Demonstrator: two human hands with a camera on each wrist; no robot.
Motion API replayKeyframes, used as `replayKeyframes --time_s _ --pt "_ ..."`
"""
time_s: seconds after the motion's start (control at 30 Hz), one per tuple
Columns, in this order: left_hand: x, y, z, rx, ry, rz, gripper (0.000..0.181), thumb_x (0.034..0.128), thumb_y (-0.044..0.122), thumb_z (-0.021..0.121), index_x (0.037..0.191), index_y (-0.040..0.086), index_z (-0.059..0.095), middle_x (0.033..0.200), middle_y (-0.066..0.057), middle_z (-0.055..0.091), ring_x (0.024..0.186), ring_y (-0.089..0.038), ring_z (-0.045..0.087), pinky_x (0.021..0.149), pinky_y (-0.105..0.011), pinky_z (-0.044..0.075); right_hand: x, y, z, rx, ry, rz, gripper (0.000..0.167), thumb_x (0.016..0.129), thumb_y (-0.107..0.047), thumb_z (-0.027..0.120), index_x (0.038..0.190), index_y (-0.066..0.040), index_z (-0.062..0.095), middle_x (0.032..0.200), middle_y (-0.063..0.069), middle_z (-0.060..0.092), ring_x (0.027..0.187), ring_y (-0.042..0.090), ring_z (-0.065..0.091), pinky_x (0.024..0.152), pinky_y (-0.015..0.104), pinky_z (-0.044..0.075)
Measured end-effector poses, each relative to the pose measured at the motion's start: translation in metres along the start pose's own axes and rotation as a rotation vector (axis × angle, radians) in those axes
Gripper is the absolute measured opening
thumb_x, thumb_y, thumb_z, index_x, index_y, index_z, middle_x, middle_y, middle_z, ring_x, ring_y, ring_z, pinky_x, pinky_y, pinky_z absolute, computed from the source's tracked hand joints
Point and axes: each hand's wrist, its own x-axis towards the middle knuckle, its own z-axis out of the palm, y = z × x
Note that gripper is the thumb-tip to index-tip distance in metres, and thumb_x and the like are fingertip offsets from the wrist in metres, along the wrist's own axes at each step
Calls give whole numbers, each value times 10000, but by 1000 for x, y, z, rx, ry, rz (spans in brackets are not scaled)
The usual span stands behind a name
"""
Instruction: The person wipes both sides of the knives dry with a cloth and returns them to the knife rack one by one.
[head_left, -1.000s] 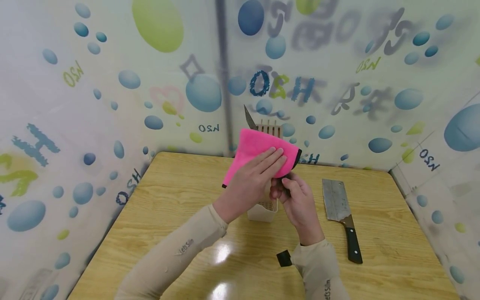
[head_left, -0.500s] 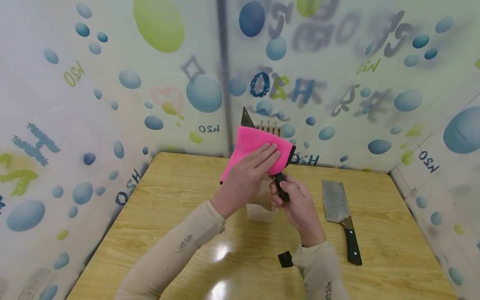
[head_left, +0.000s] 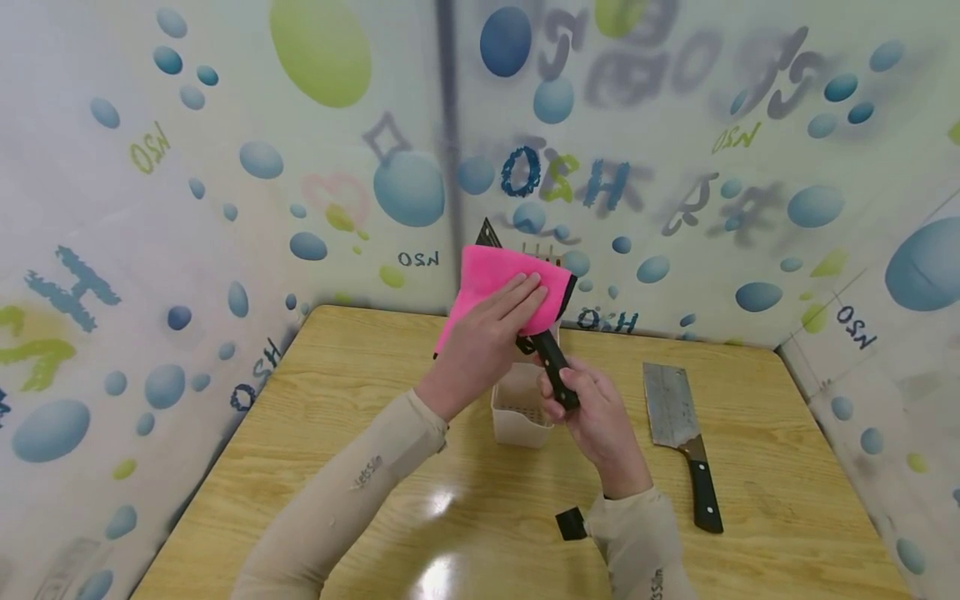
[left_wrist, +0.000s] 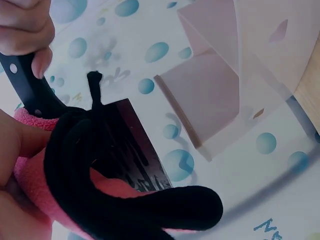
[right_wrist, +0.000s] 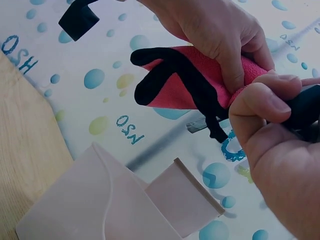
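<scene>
In the head view my left hand (head_left: 487, 333) lies over a folded pink cloth (head_left: 480, 275) with black edging and pinches it around a knife's blade. The blade's dark tip (head_left: 486, 233) shows past the cloth. My right hand (head_left: 600, 417) grips the knife's black riveted handle (head_left: 553, 367). In the left wrist view part of the broad dark blade (left_wrist: 132, 145) shows beyond the cloth's black edging. The right wrist view has the left thumb and fingers squeezing the cloth (right_wrist: 175, 92). Most of the blade is hidden by the cloth.
A whitish plastic knife holder (head_left: 522, 429) stands on the wooden table (head_left: 360, 358) below the hands. A cleaver (head_left: 671, 404) with a black handle lies at the right. Patterned walls enclose the table's back and sides. A black square piece (head_left: 572, 523) sits by the right sleeve.
The left hand and cloth have slid up and left along the knife, so more of the black handle shows. The tip has turned, its flat side now showing. The cleaver and holder stay put.
</scene>
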Motion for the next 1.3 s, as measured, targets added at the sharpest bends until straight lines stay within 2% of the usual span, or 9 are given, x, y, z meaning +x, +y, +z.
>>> replayKeyframes --time_s 0.23,0.47,0.6,0.73,0.93,1.13,1.3 --pt "3 -8 1 11 32 -18 610 906 20 779 1476 30 560 1520 -125 552 1417 -268 518 1193 -318 373 -2 2 0 3 -20 -9 424 1115 -162 284 1349 170 403 849 13 518 626 97 465 592 221 366" --pt "4 -19 2 25 52 -73 535 963 -36 661 1482 39 557 1524 -119 550 1414 -247 522 1168 -323 409 -3 3 -1 9 -10 29 462 1106 -166 297 1392 188 377 856 6 535 623 89 485 578 205 378" --pt "4 -27 2 26 78 -108 518 968 -44 640 1475 33 562 1520 -118 555 1408 -238 529 1135 -334 453 -4 4 0 17 -16 33 479 1101 -160 296 1401 208 361 858 -1 541 616 77 490 569 196 380" --pt "4 -35 3 -17 102 -148 520 968 -50 641 1476 15 554 1527 -134 544 1424 -246 510 1128 -347 463 -5 5 0 28 -32 19 462 1100 -159 305 1385 195 382 860 -7 553 611 67 495 561 186 379" --pt "6 -45 4 -87 98 -209 536 985 -50 617 1507 8 512 1559 -136 506 1455 -253 471 1173 -352 410 -6 5 -1 46 -65 -8 382 1109 -164 313 1337 90 485 865 -2 556 617 65 500 568 188 376" --pt "9 -53 5 -125 93 -250 547 996 -60 591 1527 7 480 1570 -148 486 1449 -272 476 1168 -371 422 -5 5 -1 33 -65 4 449 1105 -159 311 1374 190 396 858 2 542 609 60 485 559 183 381" --pt "11 -60 7 -165 87 -294 548 1010 -44 576 1542 13 457 1589 -152 459 1462 -282 455 1160 -391 439 -5 5 -2 11 -67 8 440 1099 -150 302 1378 175 402 862 5 537 603 63 479 556 183 385"
